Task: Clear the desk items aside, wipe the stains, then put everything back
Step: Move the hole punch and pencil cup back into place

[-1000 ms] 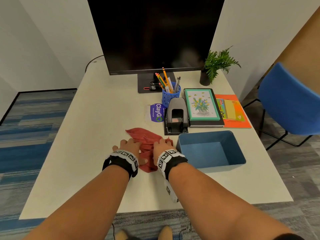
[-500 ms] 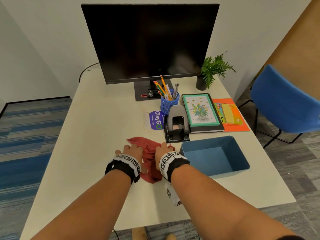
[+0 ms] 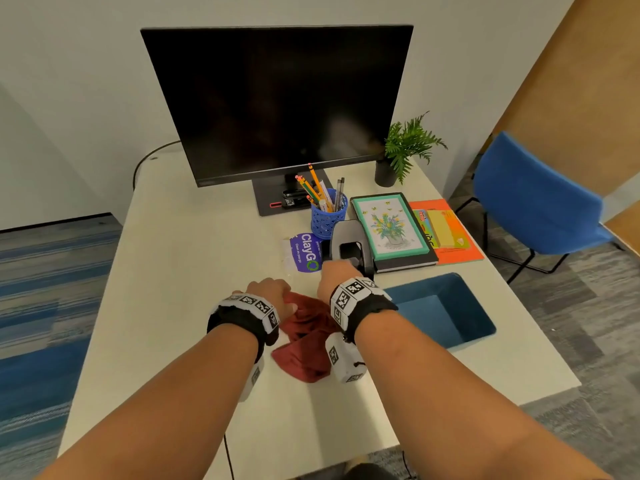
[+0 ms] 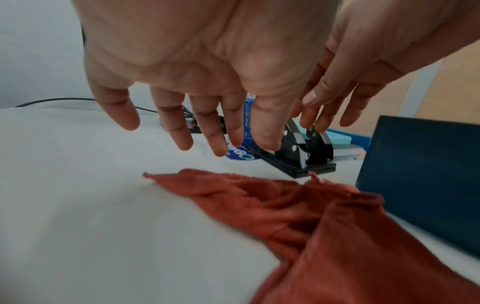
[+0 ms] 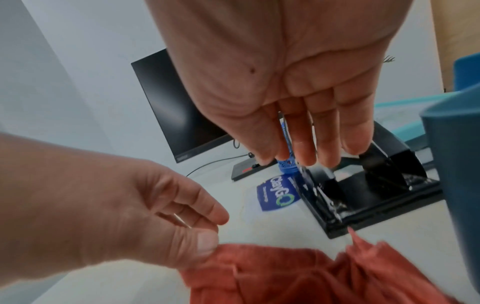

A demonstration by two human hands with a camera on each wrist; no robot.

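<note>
On the white desk (image 3: 194, 258), biggest first: a dark monitor (image 3: 277, 102) at the back, then the blue bin (image 3: 481, 327) at the right, nothing visible inside. Blue pen cup (image 3: 327, 220) holds pencils and pens, just behind the hole punch (image 3: 349, 244). Red cloth (image 3: 304, 344) lies crumpled by the bin. Left hand (image 3: 273, 296) hovers over the cloth, fingers loose and spread, holding nothing. Right hand (image 3: 337, 275) reaches above the punch, fingers straight, empty. Blue chair (image 3: 533, 202), striped carpet (image 3: 45, 306) around.
</note>
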